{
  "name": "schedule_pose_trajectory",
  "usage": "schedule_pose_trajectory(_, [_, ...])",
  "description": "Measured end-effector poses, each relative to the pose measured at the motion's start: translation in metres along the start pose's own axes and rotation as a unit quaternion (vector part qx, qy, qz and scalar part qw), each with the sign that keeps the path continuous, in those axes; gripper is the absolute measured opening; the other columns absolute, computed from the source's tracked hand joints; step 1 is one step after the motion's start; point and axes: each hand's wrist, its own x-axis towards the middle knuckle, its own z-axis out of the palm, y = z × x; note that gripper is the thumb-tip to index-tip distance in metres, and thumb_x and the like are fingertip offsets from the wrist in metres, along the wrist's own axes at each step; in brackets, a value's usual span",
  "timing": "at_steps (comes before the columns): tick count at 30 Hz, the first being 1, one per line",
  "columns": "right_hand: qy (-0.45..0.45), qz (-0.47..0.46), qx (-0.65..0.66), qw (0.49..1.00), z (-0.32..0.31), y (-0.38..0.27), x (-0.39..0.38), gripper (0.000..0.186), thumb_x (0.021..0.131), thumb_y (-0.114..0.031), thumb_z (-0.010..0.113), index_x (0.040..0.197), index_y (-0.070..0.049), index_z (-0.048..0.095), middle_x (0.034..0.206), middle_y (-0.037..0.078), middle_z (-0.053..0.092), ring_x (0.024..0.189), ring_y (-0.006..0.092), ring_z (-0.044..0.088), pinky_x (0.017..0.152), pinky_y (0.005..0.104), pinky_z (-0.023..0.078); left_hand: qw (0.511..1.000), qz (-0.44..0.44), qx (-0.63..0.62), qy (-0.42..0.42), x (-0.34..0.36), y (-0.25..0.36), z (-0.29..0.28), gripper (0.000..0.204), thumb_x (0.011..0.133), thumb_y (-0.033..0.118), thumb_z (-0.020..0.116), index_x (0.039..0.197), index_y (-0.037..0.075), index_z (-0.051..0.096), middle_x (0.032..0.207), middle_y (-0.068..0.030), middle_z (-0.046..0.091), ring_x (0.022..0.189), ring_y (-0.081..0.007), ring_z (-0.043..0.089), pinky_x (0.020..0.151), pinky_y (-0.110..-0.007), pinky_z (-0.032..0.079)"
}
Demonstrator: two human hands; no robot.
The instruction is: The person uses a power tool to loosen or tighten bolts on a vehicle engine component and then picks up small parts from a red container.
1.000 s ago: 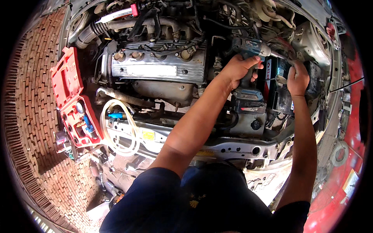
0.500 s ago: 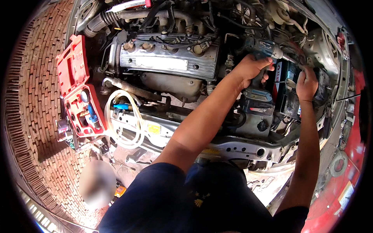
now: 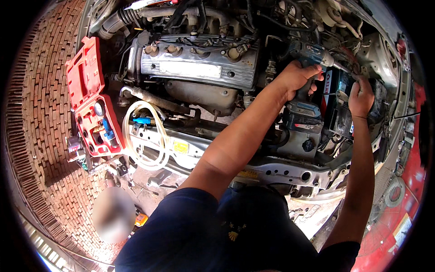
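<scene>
My left hand (image 3: 295, 79) is wrapped round the handle of a blue and black cordless drill (image 3: 309, 53). The drill lies sideways over the engine bay with its nose toward the right. From its chuck a slim metal shank (image 3: 341, 67) reaches to my right hand (image 3: 361, 99). The fingers of that hand are curled closed at the shank's far end, above the black car battery (image 3: 343, 87). What they pinch is hidden behind the fingers. Below my left hand, the drill's battery pack (image 3: 302, 117) hangs over a silver tank with a dark cap (image 3: 308, 145).
Left of my arm lies the silver engine cover (image 3: 195, 68). On the front left edge stand an open red tool case (image 3: 84, 104) and a coiled clear hose (image 3: 132, 149). The front crossmember (image 3: 272, 174) runs before me. A red painted panel (image 3: 385, 235) lies at the far right.
The whole view has shifted slightly. Both hands keep their holds, with the drill still pointing at my right hand; no clear movement between them shows.
</scene>
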Motion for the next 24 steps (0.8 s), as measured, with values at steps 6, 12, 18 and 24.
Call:
schedule_pose_trajectory(6, [-0.011,0.014,-0.011,1.0,-0.001,-0.002,0.0,0.024,0.094,-0.017,0.058,0.107,-0.005,0.073,0.107,0.02,0.072,0.096,0.041,0.07,0.084,0.0457,0.056,1.0,-0.002,-0.011,-0.001,0.001,-0.002,0.0,0.028,0.097,0.024,0.074,0.112,0.002,0.065,0.096,-0.0113,0.074,0.061,-0.0173,0.062,0.053,-0.031,0.053])
schedule_pose_trajectory(12, [-0.002,0.001,0.004,1.0,-0.005,-0.01,0.004,0.025,0.094,-0.017,0.057,0.109,-0.006,0.073,0.108,0.019,0.073,0.096,0.04,0.071,0.085,0.0444,0.056,1.0,-0.004,-0.009,0.011,0.003,-0.004,-0.001,0.028,0.097,0.025,0.076,0.11,0.002,0.067,0.095,-0.0115,0.074,0.061,-0.0172,0.062,0.052,-0.032,0.053])
schedule_pose_trajectory(18, [-0.007,0.009,-0.01,1.0,-0.002,-0.002,0.001,0.026,0.094,-0.016,0.056,0.109,-0.006,0.073,0.107,0.019,0.073,0.096,0.04,0.071,0.086,0.0436,0.056,1.0,-0.01,-0.005,0.014,0.001,-0.002,0.001,0.027,0.098,0.025,0.073,0.11,0.002,0.067,0.095,-0.0112,0.074,0.061,-0.0173,0.062,0.052,-0.031,0.053])
schedule_pose_trajectory(24, [-0.01,0.009,-0.002,1.0,-0.003,-0.005,0.003,0.026,0.094,-0.017,0.057,0.11,-0.004,0.073,0.108,0.02,0.073,0.097,0.0407,0.07,0.086,0.0442,0.056,1.0,-0.007,-0.008,0.008,0.003,-0.003,0.0,0.026,0.099,0.024,0.072,0.11,0.002,0.067,0.095,-0.0108,0.074,0.062,-0.0176,0.062,0.053,-0.032,0.052])
